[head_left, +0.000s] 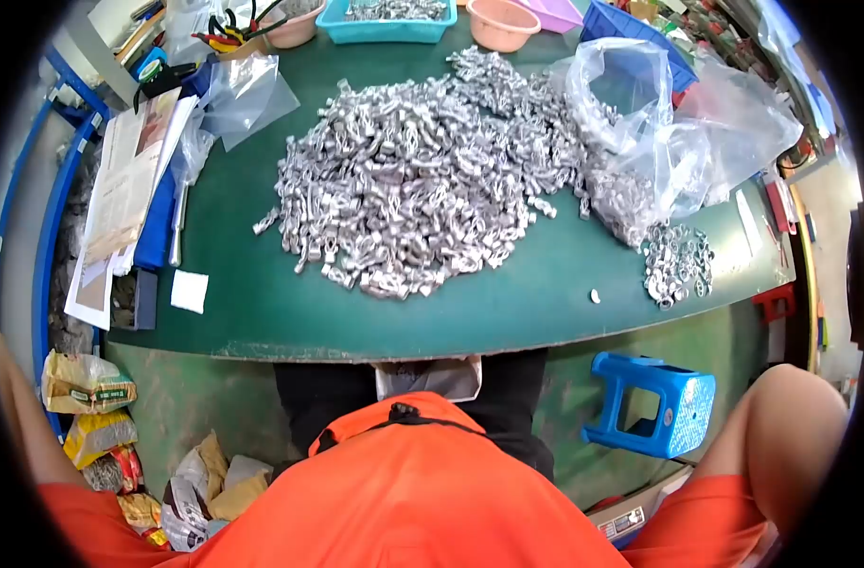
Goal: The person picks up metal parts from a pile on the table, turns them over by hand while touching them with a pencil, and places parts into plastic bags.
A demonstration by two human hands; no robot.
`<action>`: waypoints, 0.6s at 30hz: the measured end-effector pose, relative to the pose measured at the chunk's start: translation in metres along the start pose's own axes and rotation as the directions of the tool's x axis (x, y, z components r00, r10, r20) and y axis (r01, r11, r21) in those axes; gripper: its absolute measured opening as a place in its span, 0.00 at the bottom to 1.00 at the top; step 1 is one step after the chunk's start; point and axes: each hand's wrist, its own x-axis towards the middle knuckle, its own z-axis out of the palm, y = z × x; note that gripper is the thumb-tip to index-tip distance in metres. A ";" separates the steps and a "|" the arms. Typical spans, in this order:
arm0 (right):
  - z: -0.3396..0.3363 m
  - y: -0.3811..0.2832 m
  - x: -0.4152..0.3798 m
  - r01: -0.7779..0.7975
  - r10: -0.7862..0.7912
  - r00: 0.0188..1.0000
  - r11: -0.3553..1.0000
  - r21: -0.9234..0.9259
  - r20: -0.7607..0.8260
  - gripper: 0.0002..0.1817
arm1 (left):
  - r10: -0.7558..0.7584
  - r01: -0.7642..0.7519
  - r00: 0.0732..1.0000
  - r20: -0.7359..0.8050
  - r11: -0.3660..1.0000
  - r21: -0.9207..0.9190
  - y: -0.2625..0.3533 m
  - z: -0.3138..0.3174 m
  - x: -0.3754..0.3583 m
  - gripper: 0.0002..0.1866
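A: Where's the work sitting?

B: The big heap of small metal parts (413,180) fills the middle of the green tabletop (262,312), upper centre of the frame. A smaller cluster of metal rings (676,265) lies at the right, just below some clear plastic bags (669,123), one with more parts in it.

A: And the hands?

B: Neither shows. Only bare upper arms come in at the lower left and lower right, with the orange shirt (413,492) across the bottom, so I cannot tell whether the hands are loose, clenched or holding anything. They are well apart from the heap.

A: What might go wrong?

B: I'd judge the loose strays are the risk. One small white piece (595,296) lies alone near the front edge, and the rings sit close to the right edge; a sweep of an arm could send them onto the floor. The heap's slope could also slide if pulled from below.

A: Room to move?

B: A bare green strip runs along the front edge below the heap. The left is crowded by papers (120,189). At the top of the frame stand a teal tray (385,28) and pink bowls (503,24). A blue stool (654,402) stands on the floor at lower right.
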 end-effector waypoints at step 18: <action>0.147 0.381 -0.124 -0.728 0.730 0.672 0.622 -0.290 -0.124 0.21 | -0.362 0.436 0.822 0.439 0.897 -0.077 -0.109 0.221 0.099 0.20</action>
